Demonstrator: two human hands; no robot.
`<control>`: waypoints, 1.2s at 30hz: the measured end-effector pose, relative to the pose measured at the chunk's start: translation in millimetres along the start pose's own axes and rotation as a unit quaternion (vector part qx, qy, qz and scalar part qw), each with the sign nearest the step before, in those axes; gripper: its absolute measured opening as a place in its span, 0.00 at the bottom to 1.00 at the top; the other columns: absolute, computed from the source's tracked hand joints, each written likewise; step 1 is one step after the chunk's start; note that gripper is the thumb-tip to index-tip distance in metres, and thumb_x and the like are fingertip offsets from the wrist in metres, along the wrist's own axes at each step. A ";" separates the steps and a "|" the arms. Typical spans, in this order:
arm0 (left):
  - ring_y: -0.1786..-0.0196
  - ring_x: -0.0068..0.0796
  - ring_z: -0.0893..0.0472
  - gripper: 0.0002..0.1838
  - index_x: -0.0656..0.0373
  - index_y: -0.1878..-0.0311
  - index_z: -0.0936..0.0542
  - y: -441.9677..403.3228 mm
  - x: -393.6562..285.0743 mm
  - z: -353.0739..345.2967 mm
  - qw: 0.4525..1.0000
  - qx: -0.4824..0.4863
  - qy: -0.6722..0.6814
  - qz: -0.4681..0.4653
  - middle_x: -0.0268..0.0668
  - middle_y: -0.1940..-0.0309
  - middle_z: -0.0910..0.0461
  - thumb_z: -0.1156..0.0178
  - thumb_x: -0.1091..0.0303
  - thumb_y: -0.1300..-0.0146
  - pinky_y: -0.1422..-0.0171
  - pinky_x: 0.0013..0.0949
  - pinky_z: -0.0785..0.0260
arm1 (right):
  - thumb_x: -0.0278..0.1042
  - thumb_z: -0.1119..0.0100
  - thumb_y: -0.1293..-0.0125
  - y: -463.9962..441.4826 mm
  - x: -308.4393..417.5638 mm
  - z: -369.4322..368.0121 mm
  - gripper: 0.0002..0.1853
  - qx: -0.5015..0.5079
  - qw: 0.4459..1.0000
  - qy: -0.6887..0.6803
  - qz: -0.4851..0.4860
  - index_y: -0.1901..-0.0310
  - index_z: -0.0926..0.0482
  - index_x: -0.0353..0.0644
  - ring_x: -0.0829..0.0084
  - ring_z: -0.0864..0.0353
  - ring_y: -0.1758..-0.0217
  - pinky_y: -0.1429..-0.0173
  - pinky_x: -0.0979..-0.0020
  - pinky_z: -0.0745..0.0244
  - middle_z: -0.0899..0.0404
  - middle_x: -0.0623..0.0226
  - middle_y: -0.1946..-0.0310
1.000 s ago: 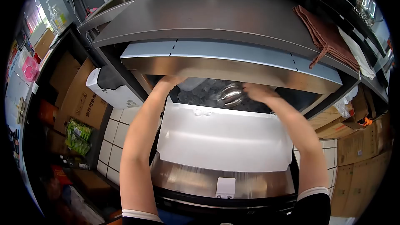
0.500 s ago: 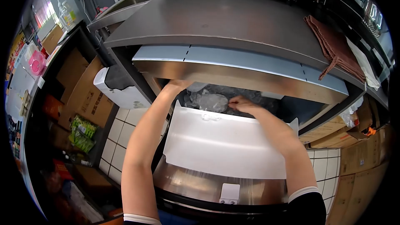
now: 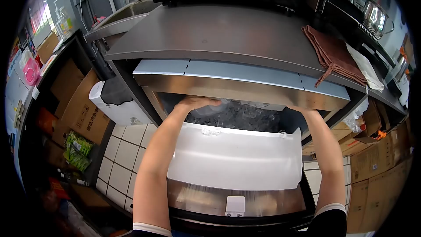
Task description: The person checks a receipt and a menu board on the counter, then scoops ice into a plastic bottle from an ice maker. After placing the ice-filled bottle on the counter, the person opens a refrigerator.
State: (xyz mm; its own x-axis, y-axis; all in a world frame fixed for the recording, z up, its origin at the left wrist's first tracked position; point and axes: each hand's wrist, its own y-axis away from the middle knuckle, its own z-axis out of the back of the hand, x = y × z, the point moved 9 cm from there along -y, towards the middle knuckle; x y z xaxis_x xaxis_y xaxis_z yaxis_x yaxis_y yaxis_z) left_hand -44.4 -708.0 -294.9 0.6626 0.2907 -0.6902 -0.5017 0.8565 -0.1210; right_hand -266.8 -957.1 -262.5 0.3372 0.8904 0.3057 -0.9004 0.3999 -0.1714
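Observation:
Before me an ice bin stands open, its white flap [image 3: 237, 158] tipped down toward me and dark grey ice [image 3: 250, 120] inside. My left hand [image 3: 198, 102] reaches into the left of the opening, its fingers closed over a clear plastic container [image 3: 210, 109] whose exact kind is unclear. At the right end of the opening, my right hand [image 3: 301, 109] goes in under the metal front panel [image 3: 245, 88]; its fingers are hidden. A white block [image 3: 274, 106] sits just left of it.
A dark countertop [image 3: 206, 33] lies above the bin, with a brown cloth [image 3: 333, 55] at its right. A white bin [image 3: 118, 103] stands on the left floor. Cardboard boxes [image 3: 372, 162] are stacked to the right. A sink [image 3: 127, 13] is at the back left.
My right hand has left the ice near the middle and moved right to the end of the opening. A clear lump or bag it touched no longer shows there. The view has shifted slightly.

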 end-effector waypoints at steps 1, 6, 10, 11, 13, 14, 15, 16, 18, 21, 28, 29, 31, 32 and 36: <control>0.60 0.30 0.21 0.34 0.57 0.51 0.22 2.8 -2.3 -0.8 0.999 0.012 0.020 0.041 0.38 0.60 0.20 0.28 0.45 0.57 0.70 0.29 0.27 | 0.36 0.47 0.35 -0.4 0.2 4.2 0.10 -0.006 1.000 0.008 0.002 0.62 0.22 0.39 0.73 0.25 0.65 0.61 0.69 0.29 0.23 0.68 0.70; 0.66 0.23 0.23 0.32 0.56 0.55 0.21 7.0 -15.7 1.7 0.992 0.063 0.045 0.096 0.33 0.68 0.21 0.28 0.43 0.58 0.73 0.26 0.31 | 0.36 0.48 0.35 -1.0 1.8 17.6 0.10 -0.026 0.999 0.027 0.003 0.61 0.23 0.39 0.71 0.25 0.64 0.60 0.68 0.29 0.23 0.66 0.68; 0.71 0.18 0.27 0.27 0.55 0.60 0.20 10.8 1.0 -9.2 0.982 0.083 0.104 0.133 0.30 0.70 0.21 0.28 0.44 0.57 0.76 0.22 0.36 | 0.36 0.49 0.35 -1.4 2.9 20.8 0.11 -0.033 0.999 0.030 0.001 0.60 0.23 0.39 0.69 0.25 0.62 0.59 0.67 0.29 0.23 0.65 0.66; 0.71 0.18 0.27 0.27 0.55 0.60 0.20 10.9 2.8 -9.8 0.982 0.084 0.103 0.134 0.30 0.70 0.21 0.28 0.44 0.57 0.76 0.22 0.36 | 0.36 0.49 0.35 -2.3 4.0 20.4 0.11 -0.035 0.999 0.031 0.002 0.60 0.23 0.38 0.68 0.25 0.62 0.59 0.67 0.29 0.23 0.64 0.66; 0.72 0.18 0.29 0.24 0.55 0.62 0.20 8.8 5.7 -14.5 0.978 0.100 0.100 0.153 0.29 0.70 0.21 0.29 0.47 0.54 0.76 0.21 0.38 | 0.36 0.49 0.35 -2.9 5.6 21.5 0.11 -0.039 0.999 0.034 0.003 0.60 0.23 0.38 0.68 0.25 0.61 0.59 0.66 0.29 0.23 0.64 0.65; 0.72 0.18 0.29 0.24 0.55 0.62 0.20 7.5 5.5 -14.5 0.978 0.100 0.100 0.153 0.29 0.70 0.21 0.29 0.47 0.54 0.76 0.21 0.38 | 0.36 0.49 0.35 -2.3 5.9 22.2 0.11 -0.040 0.999 0.032 0.004 0.59 0.23 0.38 0.67 0.25 0.61 0.58 0.66 0.28 0.23 0.63 0.65; 0.72 0.17 0.29 0.23 0.55 0.61 0.20 7.7 6.0 -14.0 0.977 0.099 0.116 0.151 0.29 0.69 0.21 0.29 0.48 0.53 0.77 0.21 0.38 | 0.36 0.50 0.35 -2.0 7.7 19.9 0.11 -0.041 0.999 0.033 0.005 0.59 0.23 0.38 0.67 0.25 0.61 0.58 0.66 0.28 0.24 0.63 0.64; 0.73 0.17 0.30 0.22 0.55 0.61 0.20 8.2 7.0 -12.8 0.975 0.098 0.130 0.150 0.29 0.69 0.21 0.29 0.50 0.53 0.77 0.21 0.38 | 0.36 0.50 0.35 -2.9 8.2 20.6 0.11 -0.042 0.999 0.032 0.006 0.59 0.23 0.38 0.66 0.25 0.61 0.58 0.65 0.28 0.24 0.62 0.64; 0.73 0.17 0.31 0.22 0.56 0.61 0.20 9.3 13.7 -12.0 0.971 0.090 0.145 0.169 0.29 0.70 0.22 0.29 0.50 0.53 0.77 0.21 0.39 | 0.36 0.50 0.35 -3.8 10.4 19.8 0.12 -0.045 0.998 0.032 0.007 0.58 0.23 0.38 0.65 0.25 0.60 0.58 0.65 0.28 0.24 0.62 0.63; 0.73 0.17 0.31 0.21 0.56 0.62 0.20 12.2 10.1 -12.9 0.963 0.088 0.177 0.185 0.29 0.72 0.24 0.29 0.51 0.53 0.77 0.21 0.40 | 0.36 0.51 0.35 -4.3 12.3 18.0 0.12 -0.048 0.998 0.032 0.009 0.58 0.24 0.38 0.64 0.25 0.59 0.57 0.64 0.28 0.24 0.61 0.62; 0.72 0.17 0.30 0.23 0.56 0.62 0.21 12.1 10.5 -16.8 0.972 0.078 0.123 0.183 0.28 0.75 0.26 0.29 0.49 0.53 0.76 0.22 0.40 | 0.37 0.52 0.35 -1.5 17.3 19.0 0.13 -0.059 0.998 0.031 0.012 0.56 0.24 0.38 0.61 0.25 0.57 0.55 0.62 0.27 0.24 0.58 0.59; 0.72 0.17 0.30 0.23 0.56 0.62 0.21 11.7 7.5 -15.4 0.972 0.079 0.123 0.182 0.28 0.75 0.26 0.29 0.49 0.53 0.76 0.22 0.40 | 0.37 0.52 0.35 -2.2 18.5 18.2 0.13 -0.060 0.998 0.033 0.014 0.56 0.24 0.38 0.61 0.25 0.57 0.55 0.62 0.27 0.24 0.58 0.58; 0.72 0.18 0.30 0.24 0.56 0.62 0.20 15.3 -0.1 -14.7 0.966 0.084 0.179 0.165 0.29 0.73 0.25 0.30 0.47 0.53 0.76 0.22 0.40 | 0.37 0.53 0.35 -2.3 21.3 16.6 0.13 -0.063 0.997 0.034 0.016 0.55 0.24 0.37 0.60 0.25 0.56 0.55 0.61 0.27 0.24 0.57 0.58; 0.72 0.18 0.30 0.24 0.56 0.62 0.20 14.1 5.2 -16.7 0.966 0.084 0.179 0.166 0.29 0.73 0.25 0.30 0.47 0.53 0.76 0.22 0.40 | 0.37 0.53 0.35 -1.9 23.0 16.8 0.14 -0.065 0.997 0.034 0.018 0.55 0.24 0.37 0.59 0.25 0.56 0.54 0.61 0.27 0.24 0.57 0.57; 0.72 0.19 0.31 0.25 0.56 0.60 0.20 18.1 16.7 -18.0 0.968 0.086 0.123 0.200 0.30 0.72 0.23 0.30 0.46 0.53 0.76 0.22 0.40 | 0.37 0.54 0.35 -4.8 34.9 15.2 0.14 -0.077 0.996 0.035 0.032 0.54 0.25 0.37 0.57 0.25 0.55 0.54 0.60 0.27 0.24 0.55 0.55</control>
State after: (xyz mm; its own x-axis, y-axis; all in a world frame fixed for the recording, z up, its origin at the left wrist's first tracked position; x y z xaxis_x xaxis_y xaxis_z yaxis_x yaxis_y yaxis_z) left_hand -52.4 -695.3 -321.5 0.2709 0.5220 -0.8088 -0.5776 0.7603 0.2972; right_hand -254.8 -931.2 -236.8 0.3031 0.9260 0.2250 -0.8698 0.3653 -0.3316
